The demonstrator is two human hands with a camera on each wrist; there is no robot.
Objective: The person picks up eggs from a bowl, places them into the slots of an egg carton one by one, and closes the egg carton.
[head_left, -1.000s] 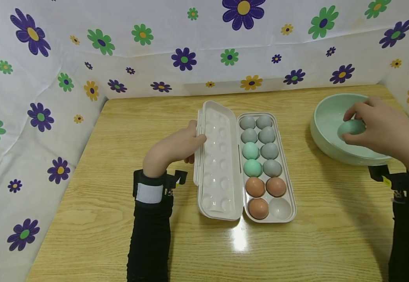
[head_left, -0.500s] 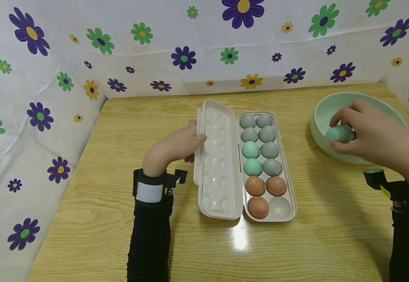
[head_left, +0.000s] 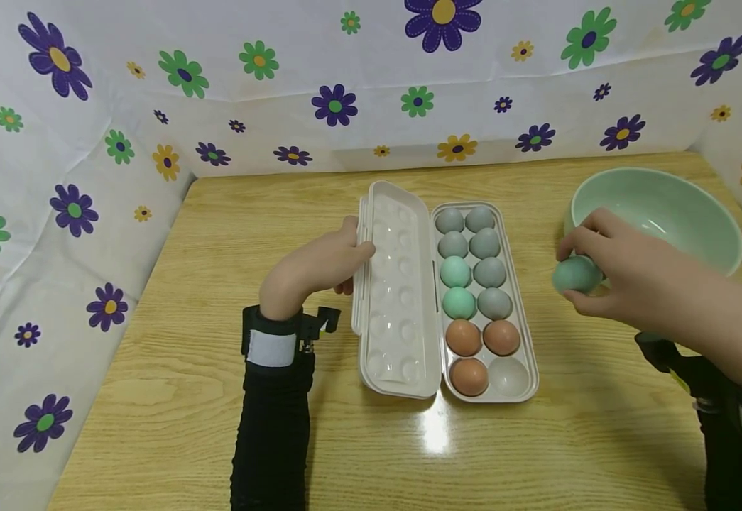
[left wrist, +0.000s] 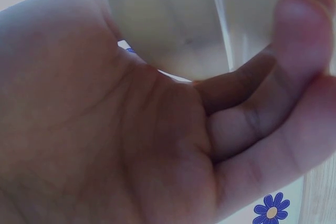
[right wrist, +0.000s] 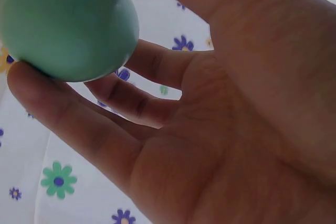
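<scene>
A white plastic egg carton (head_left: pixel 437 389) lies open on the table, its lid (head_left: pixel 386 298) tilted up on the left. My left hand (head_left: pixel 316 270) grips the lid's outer edge, thumb over the rim and fingers behind. Between thumb and fingertips my right hand (head_left: pixel 639 273) pinches a green egg (head_left: pixel 576 275), held in the air between carton and bowl; the right wrist view shows this egg (right wrist: pixel 68 24) close up. Grey-blue eggs (head_left: pixel 489 272), two mint-green eggs (head_left: pixel 458 303) and three brown eggs (head_left: pixel 463 337) sit in the carton. Its front right cup (head_left: pixel 508 377) holds no egg.
A pale green bowl (head_left: pixel 684 206) stands at the back right, partly hidden by my right hand. Behind the wooden table (head_left: pixel 185 397) hangs a white flowered cloth (head_left: pixel 217 106), which also covers the left and right sides.
My right hand has lifted the green egg out of the bowl and carried it left, past the rim toward the carton. The left hand and carton have stayed put.
</scene>
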